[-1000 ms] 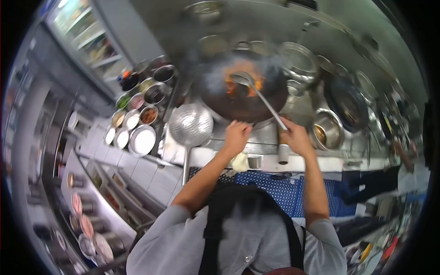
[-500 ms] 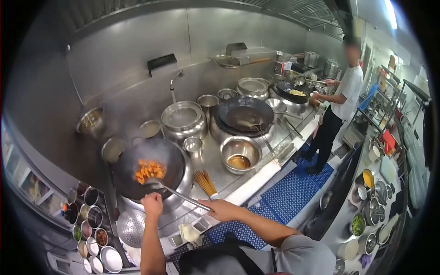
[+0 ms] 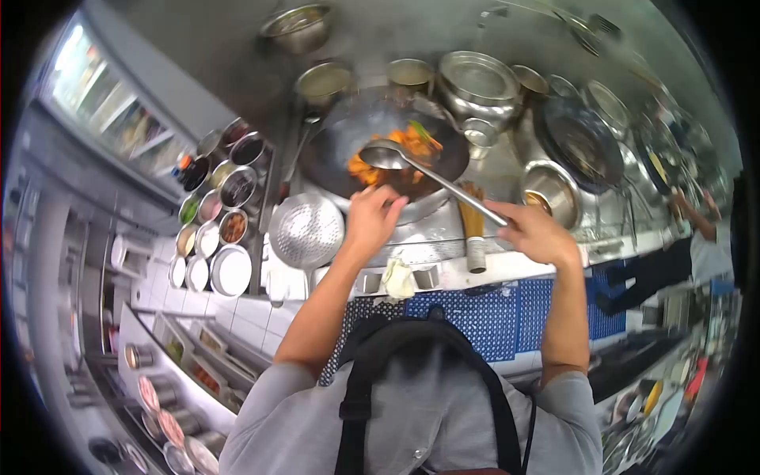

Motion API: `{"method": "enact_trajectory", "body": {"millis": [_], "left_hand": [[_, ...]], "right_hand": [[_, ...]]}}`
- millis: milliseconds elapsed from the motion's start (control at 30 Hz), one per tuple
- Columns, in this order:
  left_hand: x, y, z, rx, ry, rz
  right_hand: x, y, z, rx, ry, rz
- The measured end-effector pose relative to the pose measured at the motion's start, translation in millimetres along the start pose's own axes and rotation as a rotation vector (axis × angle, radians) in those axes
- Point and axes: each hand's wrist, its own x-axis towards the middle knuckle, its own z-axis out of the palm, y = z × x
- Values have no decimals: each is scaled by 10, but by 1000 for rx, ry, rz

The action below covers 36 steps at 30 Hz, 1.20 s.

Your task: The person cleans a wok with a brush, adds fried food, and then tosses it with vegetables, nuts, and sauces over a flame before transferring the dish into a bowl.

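My right hand (image 3: 541, 231) is closed round the handle of a long metal ladle (image 3: 385, 155). The ladle's bowl sits over orange food pieces (image 3: 422, 144) in a large dark wok (image 3: 328, 150). A green piece (image 3: 419, 129) lies among the orange ones. My left hand (image 3: 372, 220), holding nothing visible, is by the wok's near rim with thumb and fingers apart. Left of it rests a round perforated strainer (image 3: 307, 231). A bamboo wok brush (image 3: 473, 226) lies beneath the ladle's handle.
Small containers of ingredients (image 3: 233, 227) crowd the left side. A crumpled pale cloth (image 3: 398, 279) lies at the counter's front edge. Right of the wok stand a steel bowl (image 3: 552, 198) and a second wok (image 3: 582, 146). Another person (image 3: 665, 261) stands at the far right.
The view has swung left and down. My left hand has gone from a fist to parted fingers near the wok. A green piece now shows among the food, and the ladle's bowl is over it.
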Motion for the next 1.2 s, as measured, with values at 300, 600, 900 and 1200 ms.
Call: {"method": "enact_trajectory", "body": {"millis": [300,600,900,1200], "left_hand": [[-1036,-111,334,96,-25,63],[-12,-445,419,24,-28,-94],[-363,23,108,143,43,167],[-768,-189,392,143,11,65]], "right_hand": [[411,251,668,90,232,-100],[185,14,92,-71,-7,47],[-12,223,-29,-28,50,4],[277,495,759,262,302,-61]]}}
